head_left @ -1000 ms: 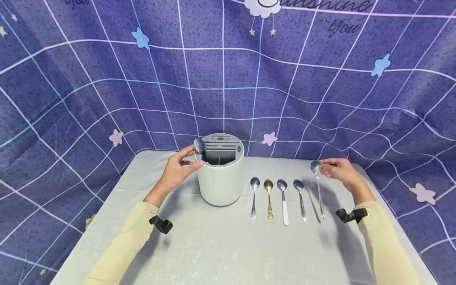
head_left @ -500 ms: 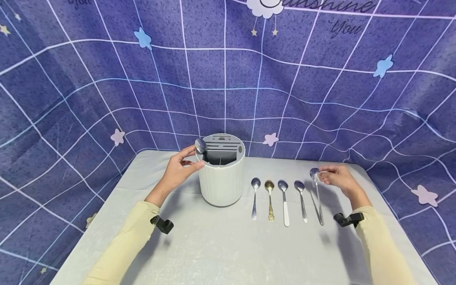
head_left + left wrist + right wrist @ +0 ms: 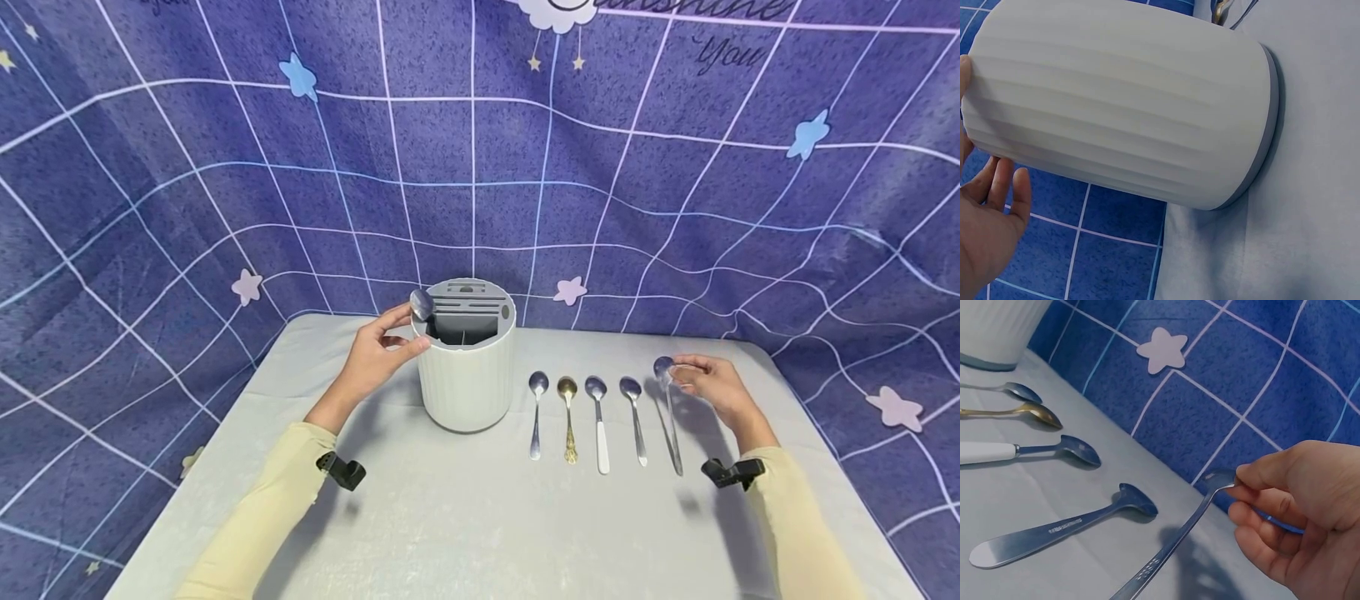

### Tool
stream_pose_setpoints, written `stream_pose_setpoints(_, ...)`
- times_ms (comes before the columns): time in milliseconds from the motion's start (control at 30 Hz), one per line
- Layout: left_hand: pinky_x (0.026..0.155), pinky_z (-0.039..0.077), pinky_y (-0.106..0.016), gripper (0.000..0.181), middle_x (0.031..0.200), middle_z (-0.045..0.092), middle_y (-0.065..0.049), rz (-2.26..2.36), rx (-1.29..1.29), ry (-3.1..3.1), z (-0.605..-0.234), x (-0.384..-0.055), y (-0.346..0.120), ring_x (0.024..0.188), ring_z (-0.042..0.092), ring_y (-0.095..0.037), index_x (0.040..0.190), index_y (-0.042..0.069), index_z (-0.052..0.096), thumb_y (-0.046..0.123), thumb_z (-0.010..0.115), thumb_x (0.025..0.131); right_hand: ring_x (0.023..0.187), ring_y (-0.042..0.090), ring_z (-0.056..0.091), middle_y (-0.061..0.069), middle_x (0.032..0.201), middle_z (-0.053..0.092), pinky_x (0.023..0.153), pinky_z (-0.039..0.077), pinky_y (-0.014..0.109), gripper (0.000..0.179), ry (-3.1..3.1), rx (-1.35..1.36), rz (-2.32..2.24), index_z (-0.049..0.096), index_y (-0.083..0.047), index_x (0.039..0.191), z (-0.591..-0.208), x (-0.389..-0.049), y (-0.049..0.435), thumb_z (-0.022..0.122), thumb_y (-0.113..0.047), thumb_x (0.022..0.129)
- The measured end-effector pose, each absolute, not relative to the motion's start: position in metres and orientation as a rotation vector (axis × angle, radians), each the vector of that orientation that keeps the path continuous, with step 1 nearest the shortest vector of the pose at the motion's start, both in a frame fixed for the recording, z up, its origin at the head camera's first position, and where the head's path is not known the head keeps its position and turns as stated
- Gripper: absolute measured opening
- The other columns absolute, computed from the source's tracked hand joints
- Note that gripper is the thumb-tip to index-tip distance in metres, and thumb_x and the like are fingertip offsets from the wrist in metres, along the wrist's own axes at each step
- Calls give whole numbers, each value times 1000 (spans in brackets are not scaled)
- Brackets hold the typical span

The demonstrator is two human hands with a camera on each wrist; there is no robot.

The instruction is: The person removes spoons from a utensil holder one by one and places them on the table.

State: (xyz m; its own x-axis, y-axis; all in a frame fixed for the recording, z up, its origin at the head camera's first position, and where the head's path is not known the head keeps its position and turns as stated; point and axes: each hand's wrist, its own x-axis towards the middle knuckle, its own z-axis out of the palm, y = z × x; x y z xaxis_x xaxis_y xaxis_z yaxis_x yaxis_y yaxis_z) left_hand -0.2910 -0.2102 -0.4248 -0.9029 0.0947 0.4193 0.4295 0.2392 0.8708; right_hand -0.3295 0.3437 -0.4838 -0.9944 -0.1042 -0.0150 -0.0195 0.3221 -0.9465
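Note:
At the white ribbed utensil holder [image 3: 465, 387] my left hand [image 3: 375, 354] grips the upper rim, thumb in front and fingers round the left side. A spoon [image 3: 422, 305] stands in the holder beside these fingers, its bowl above the rim. On the right, my right hand [image 3: 712, 383] pinches the bowl of a long metal spoon [image 3: 1175, 540] between thumb and fingers. That spoon slants, bowl raised, with its handle end down close to the table. To its left lies a metal spoon [image 3: 633, 421] with a flat handle.
Further left in the row lie a white-handled spoon [image 3: 601, 433], a gold spoon [image 3: 568, 421] and a silver spoon [image 3: 536, 417]. Grey dividers [image 3: 467, 307] fill the back of the holder's top. A blue grid-patterned curtain [image 3: 480, 167] hangs behind the grey-covered table [image 3: 450, 517].
My right hand has come down slightly with the spoon, and the handle end has dropped toward the table. The left hand keeps its grip on the utensil holder.

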Motion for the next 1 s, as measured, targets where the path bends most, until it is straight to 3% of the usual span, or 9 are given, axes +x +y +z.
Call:
stream_pose_setpoints(133, 87, 54, -22, 61, 147, 56, -15, -1716, -481, -2235, -424, -291, -211, 122, 56, -16, 146, 1, 55, 1, 76, 89, 86, 5, 71, -14, 94, 75, 81, 60, 25, 54, 2409, -111, -1878, 44, 17, 143, -490, -329, 345, 64, -9, 100)
stream_pose_setpoints(333, 86, 54, -22, 61, 146, 56, -16, -1735, -479, -2227, -424, -291, -211, 123, 55, -21, 145, 0, 55, 0, 76, 88, 82, 4, 70, -9, 94, 77, 74, 60, 23, 47, 2323, -101, -1984, 50, 13, 140, -500, -332, 346, 65, -3, 99)
stream_pose_setpoints(667, 86, 53, -21, 63, 149, 53, -19, -1729, -462, -2249, -423, -290, -209, 128, 52, -32, 147, -3, 52, -3, 75, 88, 80, 4, 71, -8, 90, 77, 70, 60, 21, 44, 2256, -25, -2069, 53, 15, 135, -510, -333, 344, 68, -3, 97)
stream_pose_setpoints(1000, 87, 54, -25, 61, 147, 51, -27, -1730, -475, -2262, -398, -270, -201, 127, 52, -37, 144, -11, 50, -7, 72, 87, 80, 5, 72, -7, 91, 77, 74, 61, 22, 53, 2328, 29, -1981, 41, 21, 141, -515, -332, 337, 64, -1, 99)
